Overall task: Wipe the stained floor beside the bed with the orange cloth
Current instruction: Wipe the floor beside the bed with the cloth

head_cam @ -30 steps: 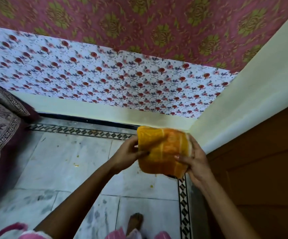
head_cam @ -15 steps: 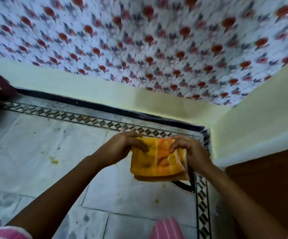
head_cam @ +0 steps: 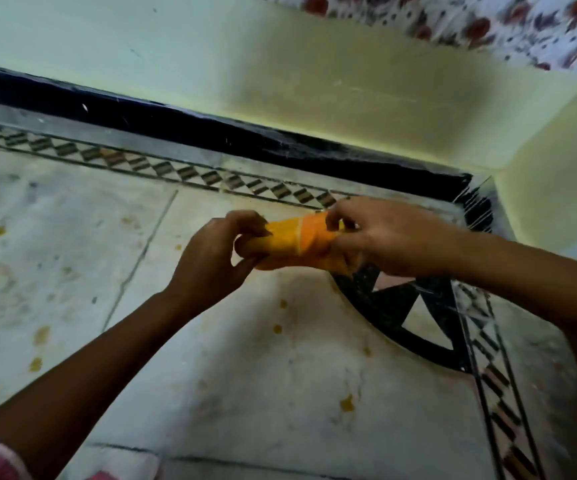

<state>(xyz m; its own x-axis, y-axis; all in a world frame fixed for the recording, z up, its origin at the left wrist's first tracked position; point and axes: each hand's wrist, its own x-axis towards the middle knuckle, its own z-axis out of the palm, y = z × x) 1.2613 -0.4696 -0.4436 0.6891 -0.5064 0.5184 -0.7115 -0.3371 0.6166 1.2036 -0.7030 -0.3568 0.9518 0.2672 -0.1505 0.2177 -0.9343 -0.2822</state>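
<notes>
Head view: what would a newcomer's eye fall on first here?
The bright orange cloth in the middle catches the eye first, bunched between the left hand, which grips one end, and the right hand, which grips the other. Next come the yellow stains scattered over the pale floor below and to the left, and the black strip along the foot of the wall.
</notes>
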